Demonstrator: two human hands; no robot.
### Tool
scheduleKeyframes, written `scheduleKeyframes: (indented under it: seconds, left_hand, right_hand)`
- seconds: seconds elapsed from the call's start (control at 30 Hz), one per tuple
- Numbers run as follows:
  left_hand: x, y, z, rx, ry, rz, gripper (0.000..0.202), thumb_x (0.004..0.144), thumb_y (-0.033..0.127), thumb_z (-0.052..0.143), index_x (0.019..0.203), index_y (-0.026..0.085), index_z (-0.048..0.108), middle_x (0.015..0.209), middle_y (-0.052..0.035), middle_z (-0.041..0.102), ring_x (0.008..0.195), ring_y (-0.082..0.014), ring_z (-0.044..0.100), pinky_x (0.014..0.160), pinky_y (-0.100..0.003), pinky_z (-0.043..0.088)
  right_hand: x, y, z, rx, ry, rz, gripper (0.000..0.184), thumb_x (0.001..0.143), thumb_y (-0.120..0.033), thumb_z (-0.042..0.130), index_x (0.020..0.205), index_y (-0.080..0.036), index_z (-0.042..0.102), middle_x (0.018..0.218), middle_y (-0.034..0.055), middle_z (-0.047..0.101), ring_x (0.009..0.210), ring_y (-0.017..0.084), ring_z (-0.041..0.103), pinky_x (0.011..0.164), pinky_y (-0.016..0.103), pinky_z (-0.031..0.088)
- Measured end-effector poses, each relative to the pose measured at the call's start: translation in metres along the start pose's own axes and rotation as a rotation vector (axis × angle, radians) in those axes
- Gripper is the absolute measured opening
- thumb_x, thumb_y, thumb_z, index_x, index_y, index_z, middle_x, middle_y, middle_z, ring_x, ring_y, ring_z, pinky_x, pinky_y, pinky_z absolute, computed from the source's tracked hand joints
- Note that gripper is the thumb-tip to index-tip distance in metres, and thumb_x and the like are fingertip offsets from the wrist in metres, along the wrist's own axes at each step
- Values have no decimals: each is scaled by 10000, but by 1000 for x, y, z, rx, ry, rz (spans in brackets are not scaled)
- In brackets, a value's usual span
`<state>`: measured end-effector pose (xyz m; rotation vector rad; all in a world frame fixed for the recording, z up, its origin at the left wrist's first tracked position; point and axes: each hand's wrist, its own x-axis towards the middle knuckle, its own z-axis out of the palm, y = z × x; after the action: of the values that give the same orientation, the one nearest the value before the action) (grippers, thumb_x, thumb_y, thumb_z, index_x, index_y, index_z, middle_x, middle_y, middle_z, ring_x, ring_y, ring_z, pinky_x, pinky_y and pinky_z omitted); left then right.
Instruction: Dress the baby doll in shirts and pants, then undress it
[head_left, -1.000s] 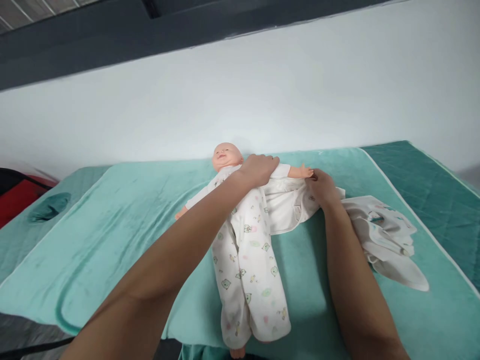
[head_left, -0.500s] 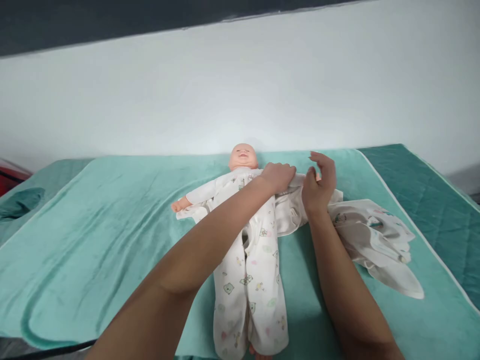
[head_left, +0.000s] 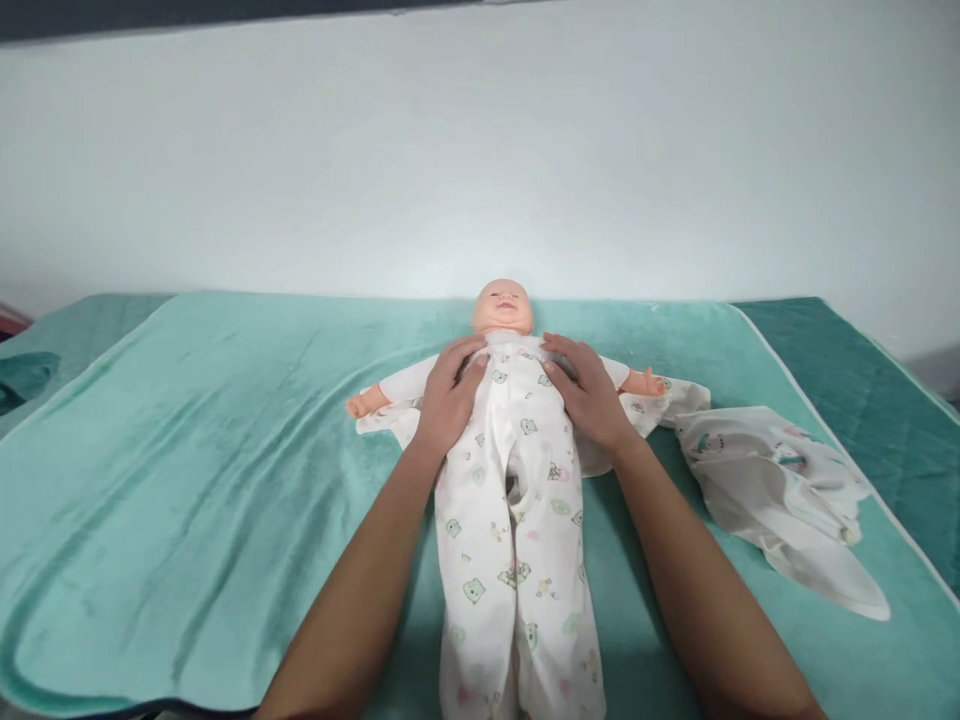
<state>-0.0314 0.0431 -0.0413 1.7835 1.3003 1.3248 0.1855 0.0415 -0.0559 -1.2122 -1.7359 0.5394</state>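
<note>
A baby doll (head_left: 504, 308) lies on its back, head toward the wall, arms spread to the sides. It wears a white long-sleeved top and white printed pants (head_left: 517, 570) drawn up to the chest, with a gap at the crotch. My left hand (head_left: 452, 395) rests on the left side of the doll's chest, fingers stretched and thumb apart on the cloth. On the opposite side, my right hand (head_left: 589, 388) lies in the same way, its thumb near the pants' upper edge. Partly hidden beneath the doll's arms is a spread white garment (head_left: 641, 410).
A crumpled white printed garment (head_left: 772, 490) lies right of the doll. Below everything is a wrinkled light-green blanket (head_left: 247, 450), with darker green quilted fabric (head_left: 870, 430) at the right. A white wall (head_left: 480, 150) stands behind.
My left hand has moved off the doll's right-side arm and back to the left of the chest. My right hand has come inward from beside that arm onto the chest.
</note>
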Motion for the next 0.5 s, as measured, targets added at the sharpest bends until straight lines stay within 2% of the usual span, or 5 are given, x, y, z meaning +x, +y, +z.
scheduleKeyframes:
  seconds: [0.07, 0.17, 0.33, 0.5]
  left_hand:
    - [-7, -11, -4, -100, 21, -46, 234, 967, 357, 531, 1132, 242, 651, 1330, -57, 635, 1290, -199, 560, 1139, -370, 402]
    - [-8, -14, -8, -168, -31, -96, 216, 927, 374, 597, 1097, 244, 624, 1376, -60, 599, 1306, -211, 547, 1129, -377, 408]
    - [-7, -7, -14, -164, -145, -121, 388, 788, 394, 770, 1099, 253, 585, 1484, -70, 505, 1388, -259, 471, 1163, -419, 356]
    - [-12, -2, -15, -81, -164, 8, 270, 822, 345, 753, 985, 241, 564, 1461, -68, 526, 1369, -252, 483, 1121, -433, 392]
  right_hand:
    - [-1, -6, 2, 50, -56, 10, 254, 980, -418, 523, 1180, -293, 620, 1448, 42, 591, 1410, 235, 469, 1249, 519, 186]
    - [-3, -9, 1, 129, -122, 41, 264, 970, -442, 559, 1203, -321, 593, 1505, 10, 540, 1475, 226, 391, 1275, 518, 89]
    - [-3, -13, 0, 231, -203, 49, 404, 912, -503, 645, 1268, -349, 533, 1570, 3, 451, 1517, 238, 307, 1260, 505, 190]
    - [-6, -22, 1, 234, -251, 38, 509, 851, -508, 720, 1284, -340, 513, 1602, 20, 387, 1512, 263, 294, 1224, 486, 275]
